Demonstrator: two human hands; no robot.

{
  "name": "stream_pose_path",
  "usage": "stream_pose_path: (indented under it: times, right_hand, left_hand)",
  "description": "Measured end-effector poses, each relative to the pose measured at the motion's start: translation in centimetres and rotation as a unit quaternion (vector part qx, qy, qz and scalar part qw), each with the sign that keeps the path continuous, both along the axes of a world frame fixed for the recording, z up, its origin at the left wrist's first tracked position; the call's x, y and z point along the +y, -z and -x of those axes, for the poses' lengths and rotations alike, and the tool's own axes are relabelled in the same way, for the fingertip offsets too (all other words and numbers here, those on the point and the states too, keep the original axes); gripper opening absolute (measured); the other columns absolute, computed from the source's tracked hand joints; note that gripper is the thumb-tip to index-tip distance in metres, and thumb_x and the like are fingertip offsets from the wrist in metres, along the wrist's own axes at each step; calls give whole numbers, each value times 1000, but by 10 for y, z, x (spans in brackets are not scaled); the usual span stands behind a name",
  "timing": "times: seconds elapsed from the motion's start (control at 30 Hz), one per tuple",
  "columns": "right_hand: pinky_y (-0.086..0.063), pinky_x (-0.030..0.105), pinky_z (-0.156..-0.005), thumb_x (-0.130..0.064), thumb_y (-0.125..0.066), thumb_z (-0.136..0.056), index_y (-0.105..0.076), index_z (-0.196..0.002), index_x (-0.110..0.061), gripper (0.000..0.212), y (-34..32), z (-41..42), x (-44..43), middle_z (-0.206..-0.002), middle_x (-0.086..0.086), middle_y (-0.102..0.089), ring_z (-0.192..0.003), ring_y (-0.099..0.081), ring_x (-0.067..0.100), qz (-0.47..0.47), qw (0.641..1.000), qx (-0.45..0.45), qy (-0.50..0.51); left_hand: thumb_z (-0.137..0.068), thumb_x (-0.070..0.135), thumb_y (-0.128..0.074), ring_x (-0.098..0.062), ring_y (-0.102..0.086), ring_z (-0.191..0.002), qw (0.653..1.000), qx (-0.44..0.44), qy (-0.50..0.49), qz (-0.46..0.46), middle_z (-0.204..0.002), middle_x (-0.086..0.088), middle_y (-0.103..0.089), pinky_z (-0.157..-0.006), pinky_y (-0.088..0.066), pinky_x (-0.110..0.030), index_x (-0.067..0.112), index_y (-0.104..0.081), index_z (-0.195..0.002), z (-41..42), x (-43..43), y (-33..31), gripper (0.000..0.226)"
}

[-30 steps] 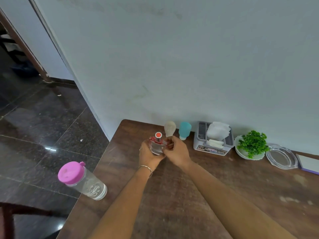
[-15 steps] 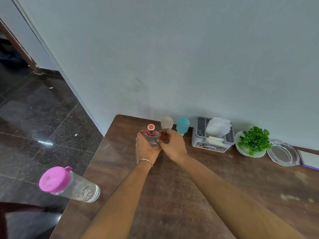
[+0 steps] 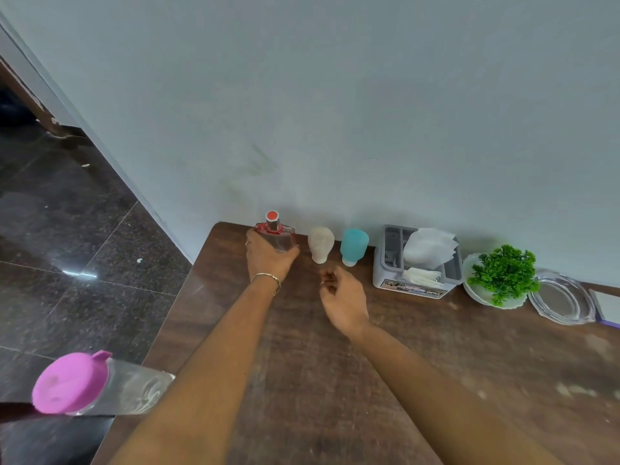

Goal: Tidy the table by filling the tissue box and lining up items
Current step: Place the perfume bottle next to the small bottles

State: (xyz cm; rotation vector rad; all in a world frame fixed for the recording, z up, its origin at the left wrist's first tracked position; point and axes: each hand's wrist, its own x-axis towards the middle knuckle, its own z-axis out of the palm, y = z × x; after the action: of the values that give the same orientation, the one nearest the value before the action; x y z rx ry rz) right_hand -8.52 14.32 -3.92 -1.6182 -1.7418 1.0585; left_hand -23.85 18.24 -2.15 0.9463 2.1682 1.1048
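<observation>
Left hand (image 3: pixel 270 260): gripping a clear glass bottle (image 3: pixel 277 237) with a red cap, fingers wrapping around its body, holding it upright at the far left end of the row by the wall.
Right hand (image 3: pixel 345 302): hovering empty above the bench (image 3: pixel 436 380), fingers curling loosely inward, apart from the bottle and just in front of the cream container.
Row along the wall: the bottle is standing beside a cream bulb-shaped container (image 3: pixel 320 244), then a teal bulb-shaped container (image 3: pixel 353 246), each resting on its narrow end.
Tissue box (image 3: pixel 416 263): sitting right of the teal container, with white tissues (image 3: pixel 429 246) sticking up out of its top.
Further right: a green plant (image 3: pixel 505 271) in a white dish is sitting just beside the box, with a clear glass tray (image 3: pixel 562 298) next to it.
Near left edge: a clear water bottle (image 3: pixel 100 384) with a pink lid is lying on its side, overhanging the bench corner.
</observation>
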Motion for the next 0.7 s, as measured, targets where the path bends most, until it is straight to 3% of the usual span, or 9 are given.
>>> stream_pose_path:
  times: [0.3, 0.47, 0.63, 0.7]
  right_hand:
    - [-51, 26, -92, -6, -58, -86, -59, -101, -18, 20, 5, -1, 3, -105, -3, -64, -97, -61, 8, 7, 1000, 7, 7]
    - [-50, 27, -95, -7, -58, -86, -60, -106, -15, 21, 1, -1, 1, -110, -1, -63, -101, -59, 10, 18, 1000, -5, -12]
    - [-45, 19, -91, -8, -57, -88, -60, -111, -14, 24, -6, -4, -9, -116, -1, -62, -103, -57, 8, 35, 998, -14, -43]
    - [-44, 20, -91, -9, -57, -88, -60, -111, -15, 24, -9, -4, -16, -118, 0, -62, -105, -58, 10, 38, 998, -18, -52]
  left_hand:
    - [-55, 19, -84, -28, -51, -119, 1000, -30, 1, -9, -125, -16, -53, -99, -45, -33, 3, -39, -124, 2, 10, 3, 84]
    - [-43, 43, -85, -29, -55, -119, 999, -18, 15, 23, -126, -12, -56, -98, -50, -42, 9, -41, -129, 8, 9, 16, 102]
    - [-60, 22, -88, -31, -20, -144, 998, -15, 33, 50, -152, -19, -25, -117, -26, -39, 0, -12, -146, -2, -26, 0, 117]
    - [-65, 19, -85, -29, -18, -145, 997, -18, 38, 61, -154, -19, -20, -116, -23, -32, 0, -8, -147, -2, -43, 2, 114]
